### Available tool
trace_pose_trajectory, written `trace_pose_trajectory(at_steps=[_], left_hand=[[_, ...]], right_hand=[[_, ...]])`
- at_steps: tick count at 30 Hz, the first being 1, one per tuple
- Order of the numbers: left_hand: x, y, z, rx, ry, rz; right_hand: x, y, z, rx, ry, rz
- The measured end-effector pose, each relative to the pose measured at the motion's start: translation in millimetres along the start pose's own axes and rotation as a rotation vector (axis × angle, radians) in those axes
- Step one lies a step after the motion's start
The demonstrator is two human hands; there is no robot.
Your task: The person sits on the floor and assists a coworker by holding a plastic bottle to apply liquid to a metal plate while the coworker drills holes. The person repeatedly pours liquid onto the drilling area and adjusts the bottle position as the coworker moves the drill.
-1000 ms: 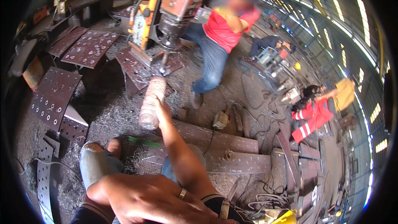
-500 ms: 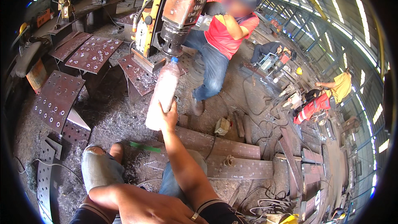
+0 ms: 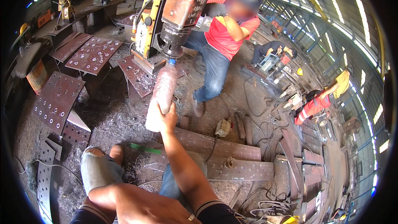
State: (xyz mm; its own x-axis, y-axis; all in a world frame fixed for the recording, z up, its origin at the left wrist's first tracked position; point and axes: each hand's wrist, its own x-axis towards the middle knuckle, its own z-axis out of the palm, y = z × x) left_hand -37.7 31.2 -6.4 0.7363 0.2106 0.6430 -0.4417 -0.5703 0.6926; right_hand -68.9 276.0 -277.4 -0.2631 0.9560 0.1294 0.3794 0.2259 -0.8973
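My right hand (image 3: pixel 166 118) reaches forward with its fingers wrapped round the lower part of a clear plastic bottle (image 3: pixel 165 83). The bottle slants upward, and its blue cap (image 3: pixel 172 62) is just below the black lower end of a drilling machine (image 3: pixel 182 12). Whether cap and machine touch, I cannot tell. The drilling machine has an orange-red motor and a yellow stand; it sits on a dark red steel plate (image 3: pixel 139 74). Across the bottom edge lies my left hand (image 3: pixel 153 205), near my right sleeve, with a ring showing and most fingers cut off or hidden.
Drilled plates (image 3: pixel 58 99) with white-ringed holes stand at left. Metal shavings litter the floor. Long steel bars (image 3: pixel 240 168) lie right of my knees, with cables (image 3: pixel 269 207) beyond. A person in a red shirt (image 3: pixel 224 35) sits behind the drilling machine; others work farther right.
The bottle has shifted slightly left and down in my right hand, and its upper part looks less bright. At far right, a person in red and yellow has changed posture. My left hand stays in place.
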Motion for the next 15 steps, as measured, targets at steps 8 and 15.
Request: trace_pose_trajectory(at_steps=[8, 15], left_hand=[[0, 2, -1, -0.016, -0.013, 0.035], [-5, 4, 8, -0.009, 0.065, 0.078]], right_hand=[[0, 6, 2, 0.003, 0.106, -0.037], [-7, 14, 9, 0.083, -0.015, 0.053]])
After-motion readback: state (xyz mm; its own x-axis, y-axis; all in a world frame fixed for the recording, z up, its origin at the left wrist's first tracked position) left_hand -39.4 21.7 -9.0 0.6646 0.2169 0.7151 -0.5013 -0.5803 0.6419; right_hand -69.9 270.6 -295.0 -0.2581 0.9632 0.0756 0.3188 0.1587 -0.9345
